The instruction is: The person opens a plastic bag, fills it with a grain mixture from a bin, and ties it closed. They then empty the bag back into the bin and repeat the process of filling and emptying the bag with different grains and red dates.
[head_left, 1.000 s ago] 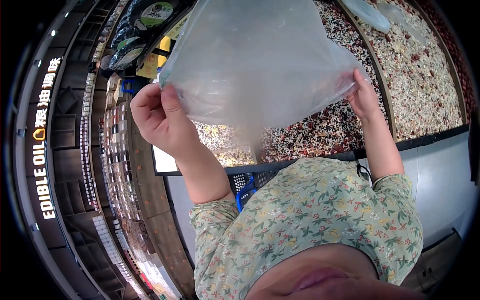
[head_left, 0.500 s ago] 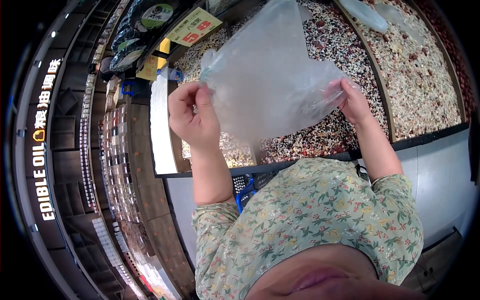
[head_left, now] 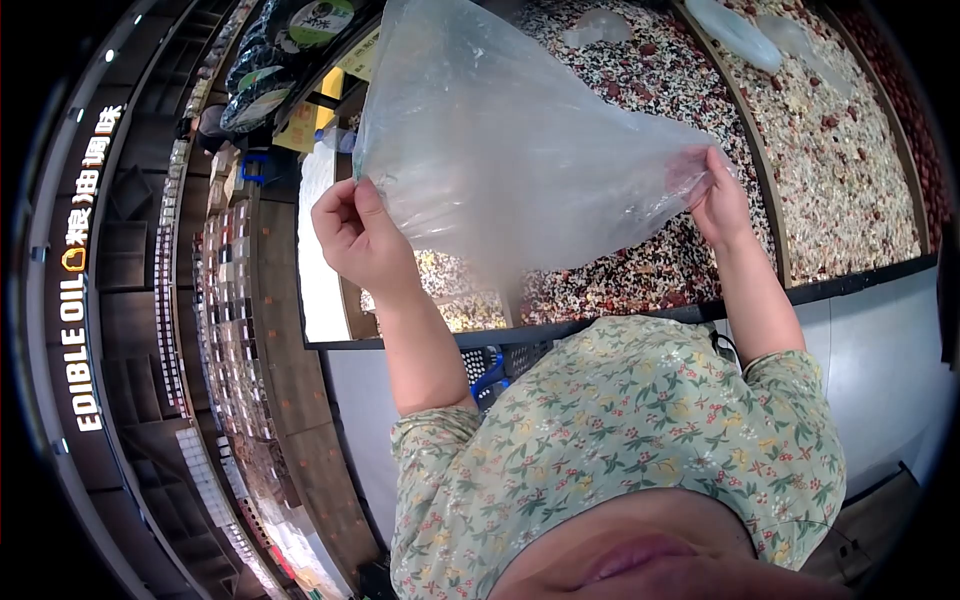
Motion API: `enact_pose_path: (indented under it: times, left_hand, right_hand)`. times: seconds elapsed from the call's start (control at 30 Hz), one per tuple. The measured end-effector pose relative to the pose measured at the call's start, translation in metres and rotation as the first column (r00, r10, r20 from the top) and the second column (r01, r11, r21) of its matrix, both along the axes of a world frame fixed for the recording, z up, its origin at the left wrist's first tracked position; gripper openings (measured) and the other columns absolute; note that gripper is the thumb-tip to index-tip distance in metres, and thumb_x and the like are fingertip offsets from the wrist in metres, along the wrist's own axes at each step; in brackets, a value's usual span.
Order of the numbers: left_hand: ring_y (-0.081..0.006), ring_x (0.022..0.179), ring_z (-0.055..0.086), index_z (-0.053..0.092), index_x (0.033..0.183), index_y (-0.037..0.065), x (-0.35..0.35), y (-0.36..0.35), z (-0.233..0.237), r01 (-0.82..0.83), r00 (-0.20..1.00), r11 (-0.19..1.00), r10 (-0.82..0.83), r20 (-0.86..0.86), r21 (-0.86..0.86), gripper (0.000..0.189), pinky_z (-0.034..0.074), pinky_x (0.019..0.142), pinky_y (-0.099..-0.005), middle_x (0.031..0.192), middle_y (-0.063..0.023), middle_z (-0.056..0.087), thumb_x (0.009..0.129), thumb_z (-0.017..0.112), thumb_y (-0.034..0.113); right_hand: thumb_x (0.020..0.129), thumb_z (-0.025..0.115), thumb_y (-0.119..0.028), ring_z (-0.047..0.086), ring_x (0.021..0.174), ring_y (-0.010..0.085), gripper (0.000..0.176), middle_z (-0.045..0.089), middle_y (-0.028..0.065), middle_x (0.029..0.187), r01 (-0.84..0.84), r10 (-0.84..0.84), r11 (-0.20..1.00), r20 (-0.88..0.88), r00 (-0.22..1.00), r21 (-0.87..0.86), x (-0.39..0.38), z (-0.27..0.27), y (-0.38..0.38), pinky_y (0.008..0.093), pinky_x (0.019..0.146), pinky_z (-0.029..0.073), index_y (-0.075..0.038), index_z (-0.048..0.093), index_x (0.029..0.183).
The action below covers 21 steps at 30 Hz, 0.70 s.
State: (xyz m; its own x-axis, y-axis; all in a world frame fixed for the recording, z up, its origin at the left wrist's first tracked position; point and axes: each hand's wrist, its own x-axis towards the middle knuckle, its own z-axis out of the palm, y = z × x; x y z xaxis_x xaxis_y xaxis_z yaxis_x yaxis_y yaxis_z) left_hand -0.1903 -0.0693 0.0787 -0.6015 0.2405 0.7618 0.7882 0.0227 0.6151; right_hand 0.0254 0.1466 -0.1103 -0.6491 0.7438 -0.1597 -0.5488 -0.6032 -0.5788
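Plastic bag (head_left: pixel 480 150) — thin, cloudy film — is spread between the two hands, above the grain bins; the clock directions here run from its middle, with twelve at the top of the view. At nine o'clock a yellow price sign (head_left: pixel 297 128) stands beyond the bag's edge. At eight, the left hand (head_left: pixel 362 240) pinches one edge between thumb and curled forefinger. That grip looks small, so smooth film could slide out and let this side flop onto the grain. At six, below the bin front, sits a blue basket (head_left: pixel 488 372), clear of the film. Between four and five lies the dark mixed grain (head_left: pixel 640 285); a sagging lower edge could drag through it and scatter kernels. Between three and four, the right hand (head_left: pixel 722 200) grips the opposite corner: its thumb shows, but the other fingers are partly veiled by film, and I cannot tell whether they are inside or behind it. The film is creased there — a hard pull, or a fingernail, could stretch or split it. At three, past a divider (head_left: pixel 757 165), lies paler mixed grain (head_left: pixel 850 190). Whether the mouth is open, I cannot tell.
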Motion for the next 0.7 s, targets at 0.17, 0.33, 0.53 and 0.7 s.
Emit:
enact_pose_path:
  times: [0.17,0.33,0.53,0.7]
  left_hand:
    - [-0.0154,0.091,0.050,0.053,0.096,0.000,0.011,0.002,-0.010,-0.145,0.965,0.986,0.122,-0.234,-0.084,0.015,0.039,0.078,-0.0267,0.100,-0.0093,0.054,0.082,0.056,0.003]
    - [-0.0297,0.119,0.037,0.057,0.100,0.005,0.041,0.002,-0.039,-0.262,0.856,0.911,0.067,-0.513,-0.319,0.024,0.027,0.097,-0.0428,0.120,-0.0127,0.048,0.076,0.058,0.005]
    - [-0.0316,0.115,0.042,0.060,0.104,0.009,0.060,0.004,-0.093,0.024,0.931,0.635,-0.295,-0.214,-0.772,0.035,0.028,0.098,-0.0454,0.122,-0.0142,0.049,0.072,0.061,0.023]
    - [-0.0312,0.109,0.047,0.052,0.112,0.001,0.083,0.000,-0.112,0.205,0.961,0.614,-0.276,0.036,-0.762,0.054,0.032,0.091,-0.0478,0.118,-0.0195,0.050,0.075,0.060,0.040]
  right_hand:
    - [0.095,0.027,-0.033,0.057,0.091,0.0317,0.040,0.056,0.0214,0.104,-0.203,0.202,0.979,-0.178,0.963,0.013,0.003,0.007,-0.004,0.0430,0.079,0.047,-0.003,0.044,0.115]
    - [0.095,0.023,-0.037,0.056,0.094,0.0344,0.045,0.051,0.0223,0.114,-0.433,0.377,0.891,-0.313,0.872,-0.134,-0.005,0.011,-0.033,0.0443,0.080,0.045,-0.007,0.035,0.125]
    - [0.094,0.024,-0.042,0.051,0.103,0.0355,0.048,0.043,0.0190,0.127,-0.638,0.525,0.754,-0.440,0.729,-0.157,-0.017,0.000,-0.066,0.0459,0.087,0.041,-0.009,0.042,0.123]
    - [0.093,0.026,-0.041,0.045,0.112,0.0364,0.048,0.038,0.0126,0.132,-0.658,0.584,0.741,-0.359,0.728,-0.131,-0.016,0.003,-0.076,0.0476,0.094,0.036,-0.008,0.041,0.125]
